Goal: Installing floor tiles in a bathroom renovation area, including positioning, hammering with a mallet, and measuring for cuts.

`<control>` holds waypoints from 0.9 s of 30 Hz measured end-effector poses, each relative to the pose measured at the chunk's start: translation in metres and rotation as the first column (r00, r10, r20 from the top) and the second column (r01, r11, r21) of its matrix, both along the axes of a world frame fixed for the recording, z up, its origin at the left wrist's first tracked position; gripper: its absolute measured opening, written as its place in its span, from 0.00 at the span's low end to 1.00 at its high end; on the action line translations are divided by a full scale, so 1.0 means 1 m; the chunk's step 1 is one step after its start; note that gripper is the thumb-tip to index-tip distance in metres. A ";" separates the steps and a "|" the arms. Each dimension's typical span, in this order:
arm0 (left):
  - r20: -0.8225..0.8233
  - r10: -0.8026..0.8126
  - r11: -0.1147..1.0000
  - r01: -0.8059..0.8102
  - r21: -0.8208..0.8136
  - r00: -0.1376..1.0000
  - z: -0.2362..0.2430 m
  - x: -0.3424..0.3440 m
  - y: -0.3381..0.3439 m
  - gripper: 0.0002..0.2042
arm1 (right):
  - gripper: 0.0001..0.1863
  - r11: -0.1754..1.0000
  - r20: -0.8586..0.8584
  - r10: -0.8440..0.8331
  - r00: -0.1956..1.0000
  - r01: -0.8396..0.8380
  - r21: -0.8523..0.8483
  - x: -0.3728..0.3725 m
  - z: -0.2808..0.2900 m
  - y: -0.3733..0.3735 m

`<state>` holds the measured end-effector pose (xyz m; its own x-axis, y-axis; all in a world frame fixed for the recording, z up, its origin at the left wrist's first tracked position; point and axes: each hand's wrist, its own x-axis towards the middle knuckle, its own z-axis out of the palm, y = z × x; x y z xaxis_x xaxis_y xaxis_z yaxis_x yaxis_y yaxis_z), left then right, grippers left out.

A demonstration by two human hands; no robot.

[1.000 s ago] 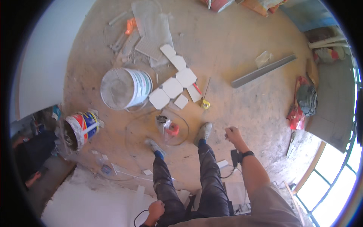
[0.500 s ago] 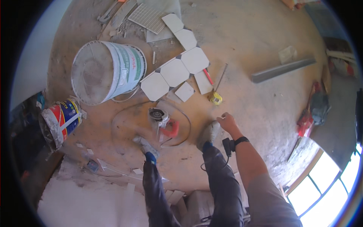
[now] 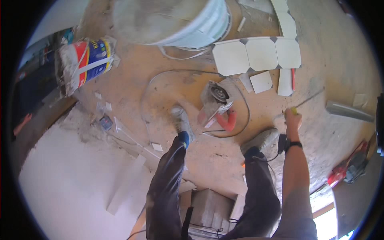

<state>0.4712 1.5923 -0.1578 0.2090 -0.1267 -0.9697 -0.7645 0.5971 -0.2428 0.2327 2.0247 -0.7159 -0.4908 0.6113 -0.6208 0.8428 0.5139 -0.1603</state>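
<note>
Two buckets (image 3: 95,60) (image 3: 202,28), contents unclear; right hand (image 3: 293,121) at yellow tape measure (image 3: 294,111).

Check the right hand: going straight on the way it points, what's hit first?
The yellow tape measure, right at the fingertips of the right hand; contact may already be made, depth is unclear. Past it, roughly in line, lies the red stick beside a cut white tile.

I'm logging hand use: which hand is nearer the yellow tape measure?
Right. The right hand is at the yellow tape measure; the left hand is out of view.
</note>
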 end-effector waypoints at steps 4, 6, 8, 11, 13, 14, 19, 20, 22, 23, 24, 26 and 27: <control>0.360 -0.116 0.973 0.034 0.227 0.926 0.034 0.050 -0.028 0.34 | 0.31 0.958 -0.139 -0.025 0.990 -0.016 -0.287 0.057 0.145 -0.001; 0.224 -0.012 0.970 -0.043 0.240 0.974 0.053 0.051 -0.035 0.33 | 0.32 0.941 -0.003 -0.059 0.998 0.054 -0.333 0.073 0.256 -0.016; 0.110 0.157 0.962 -0.177 0.206 0.982 0.081 0.052 -0.032 0.31 | 0.32 0.919 -0.003 -0.110 0.994 0.101 -0.382 0.087 0.353 -0.010; -0.115 0.274 0.952 -0.252 0.174 0.955 0.113 0.064 -0.033 0.27 | 0.31 0.912 -0.010 -0.107 0.994 0.094 -0.398 0.072 0.475 -0.031; -0.259 0.313 0.949 -0.287 0.134 0.914 0.138 0.088 -0.033 0.26 | 0.30 0.924 0.024 -0.071 0.997 0.075 -0.374 0.083 0.554 -0.043; -0.405 0.305 0.952 -0.292 0.096 0.862 0.141 0.087 -0.037 0.25 | 0.29 0.922 0.028 -0.019 0.999 0.029 -0.385 0.081 0.580 -0.046; -0.683 0.360 0.862 -0.507 -0.017 0.636 0.146 0.080 -0.105 0.22 | 0.27 0.950 0.039 0.165 0.985 -0.148 -0.276 0.097 0.629 -0.079; -0.773 0.319 0.831 -0.554 -0.049 0.548 0.141 0.079 -0.129 0.20 | 0.29 0.957 0.072 0.182 0.981 -0.160 -0.240 0.098 0.635 -0.095; -0.787 0.503 0.657 -0.750 0.081 0.356 0.138 0.091 -0.179 0.18 | 0.31 0.950 0.089 0.240 0.967 -0.216 -0.224 0.094 0.644 -0.139; -0.753 0.640 0.466 -0.857 0.222 0.153 0.136 0.097 -0.205 0.16 | 0.30 0.932 0.038 0.258 0.965 -0.238 -0.271 0.092 0.646 -0.166; -0.768 0.630 0.441 -0.867 0.232 0.116 0.135 0.106 -0.230 0.16 | 0.28 0.912 -0.011 0.271 0.963 -0.260 -0.316 0.088 0.651 -0.196; -0.719 0.658 0.027 -0.948 0.318 -0.222 0.138 0.130 -0.278 0.15 | 0.27 0.815 -0.167 0.432 0.886 -0.463 -0.349 0.062 0.641 -0.260; -0.720 0.648 0.009 -0.942 0.335 -0.250 0.138 0.142 -0.299 0.15 | 0.27 0.724 -0.250 0.541 0.803 -0.596 -0.349 0.044 0.637 -0.287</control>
<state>0.6131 1.2938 -0.0196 -0.1496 -0.6042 -0.7826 -0.4258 -0.6750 0.6025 0.2762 1.7374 -0.0789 -0.7536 -0.0895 -0.6512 0.3722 0.7585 -0.5349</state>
